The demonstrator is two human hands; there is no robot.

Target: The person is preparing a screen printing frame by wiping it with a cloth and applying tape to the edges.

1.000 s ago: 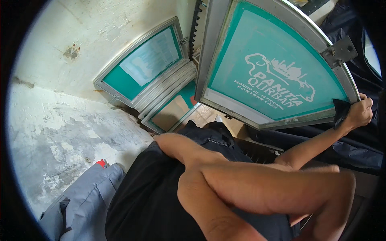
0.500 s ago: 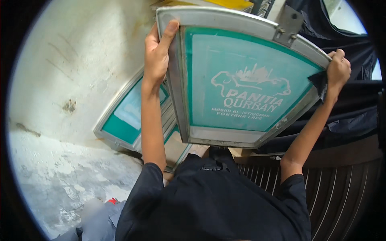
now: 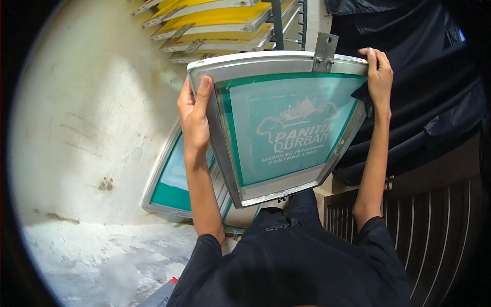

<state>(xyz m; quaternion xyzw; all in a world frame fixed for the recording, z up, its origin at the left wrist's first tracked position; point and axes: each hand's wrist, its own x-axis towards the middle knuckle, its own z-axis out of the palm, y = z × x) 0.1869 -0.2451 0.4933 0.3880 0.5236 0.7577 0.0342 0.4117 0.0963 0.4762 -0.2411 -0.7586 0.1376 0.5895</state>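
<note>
I hold up a silk-screen printing frame [image 3: 294, 125] with a metal rim, green coating and a pale printed design with lettering. Its upper edge tilts away from me. My left hand [image 3: 196, 117] grips the left rim near the upper corner, thumb on the front and fingers behind. At the upper right corner, my right hand [image 3: 379, 82] is closed over the rim. A small dark flap [image 3: 362, 97], perhaps cloth, hangs by that corner below my right hand. A metal bracket [image 3: 325, 51] is bolted to the frame's upper edge.
Beyond the frame, a dark rack [image 3: 276, 25] holds several yellow screen frames [image 3: 220, 20]. More green frames [image 3: 171, 192] lean against the stained white wall [image 3: 92, 107] at left. Black cloth [image 3: 424, 82] hangs at right, above a dark slatted panel [image 3: 429, 230].
The printing frame sits lower and further left in view, with both hands still on it. My view has tipped up, bringing more of the rack and its yellow frames into sight.
</note>
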